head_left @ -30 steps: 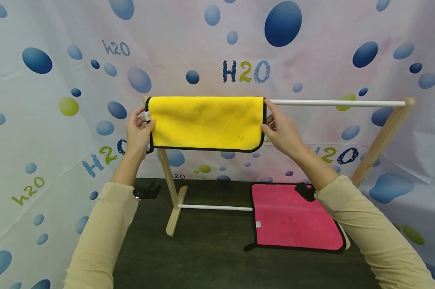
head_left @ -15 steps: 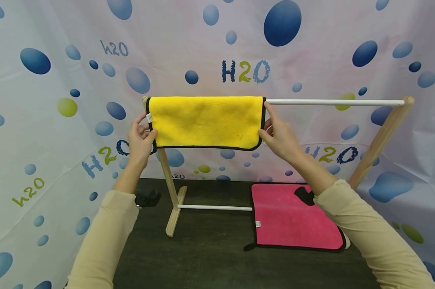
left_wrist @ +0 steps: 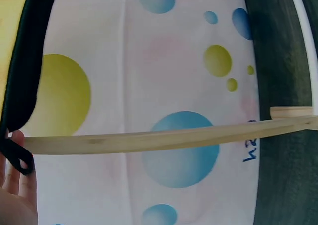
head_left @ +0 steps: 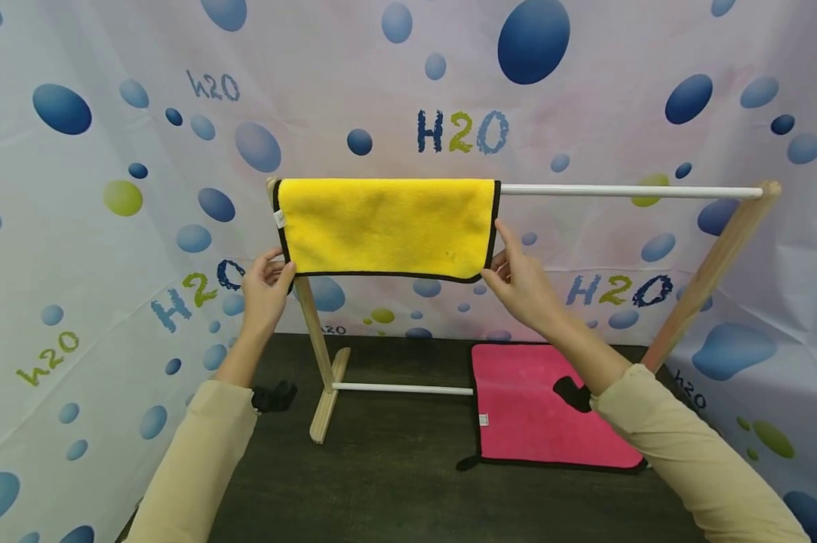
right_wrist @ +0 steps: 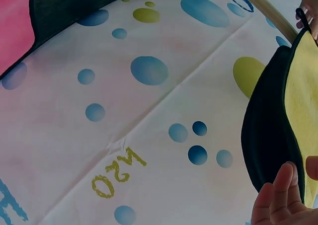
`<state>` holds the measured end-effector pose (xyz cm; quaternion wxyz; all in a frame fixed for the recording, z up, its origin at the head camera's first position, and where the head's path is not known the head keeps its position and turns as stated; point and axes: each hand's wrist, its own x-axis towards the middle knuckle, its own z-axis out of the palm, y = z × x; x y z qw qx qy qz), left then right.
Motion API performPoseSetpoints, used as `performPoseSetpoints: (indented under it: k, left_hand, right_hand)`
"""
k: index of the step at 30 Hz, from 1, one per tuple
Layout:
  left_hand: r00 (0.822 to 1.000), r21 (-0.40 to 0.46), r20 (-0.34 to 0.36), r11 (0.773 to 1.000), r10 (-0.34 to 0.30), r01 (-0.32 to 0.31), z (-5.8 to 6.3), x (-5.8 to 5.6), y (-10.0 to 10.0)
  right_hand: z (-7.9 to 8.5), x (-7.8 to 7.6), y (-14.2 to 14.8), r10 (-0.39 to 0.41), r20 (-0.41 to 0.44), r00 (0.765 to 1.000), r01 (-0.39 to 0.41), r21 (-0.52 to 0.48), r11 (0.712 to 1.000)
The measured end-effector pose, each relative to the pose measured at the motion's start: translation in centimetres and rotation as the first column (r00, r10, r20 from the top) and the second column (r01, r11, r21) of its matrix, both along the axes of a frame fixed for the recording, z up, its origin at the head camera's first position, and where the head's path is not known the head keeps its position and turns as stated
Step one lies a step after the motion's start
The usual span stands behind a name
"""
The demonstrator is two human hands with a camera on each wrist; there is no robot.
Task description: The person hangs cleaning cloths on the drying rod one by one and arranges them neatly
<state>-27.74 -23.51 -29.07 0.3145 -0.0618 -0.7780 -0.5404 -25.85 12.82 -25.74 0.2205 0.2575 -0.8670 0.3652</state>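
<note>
A yellow towel [head_left: 388,226] with a black border hangs folded over the top white rail [head_left: 625,191] of a wooden rack. At its lower left corner my left hand [head_left: 264,290] pinches the edge between thumb and fingers; a black hanging loop [left_wrist: 19,158] lies by those fingers in the left wrist view. My right hand [head_left: 526,290] holds the lower right corner, thumb on the yellow front. The towel's dark underside [right_wrist: 266,125] shows in the right wrist view, with fingertips [right_wrist: 285,178] against it.
A pink towel [head_left: 544,415] with black trim lies flat on the dark table [head_left: 381,483] at right, partly under my right forearm. The rack's left leg [head_left: 315,332], right leg [head_left: 714,279] and lower white bar [head_left: 401,389] stand before a printed curtain [head_left: 449,68].
Both hands have slid down the yellow towel's side edges, from near the rail to the lower corners. The towel's lower edge sits slightly higher; the pink towel stays put.
</note>
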Motion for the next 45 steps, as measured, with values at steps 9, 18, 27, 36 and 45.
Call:
performPoseSetpoints:
  k: [9,18,27,36,45]
  left_hand:
    - [1.000,0.002,-0.009,1.000,-0.029,0.029,-1.0,2.0,0.8]
    - [1.000,0.013,-0.005,1.000,-0.027,0.027,-3.1,2.1,0.6]
    - [0.998,0.054,0.049,0.998,-0.034,0.031,-5.2,1.9,0.6]
    - [1.000,0.016,-0.030,1.000,-0.003,0.004,-6.7,1.9,0.6]
    - [0.998,-0.059,-0.050,0.997,0.040,-0.042,-9.6,1.0,0.2]
  right_hand:
    - [-2.1,0.4,0.6,0.034,0.025,0.999,-0.034,-0.002,0.999]
    - [-4.3,0.5,2.0,0.018,0.084,0.996,-0.015,-0.028,0.999]
    - [-6.2,0.9,3.7,0.018,0.216,0.976,0.000,-0.080,0.997]
    - [-8.6,1.5,5.2,0.004,0.221,0.975,0.012,-0.075,0.997]
    - [-11.0,2.9,6.4,0.009,0.304,0.953,0.018,-0.084,0.996]
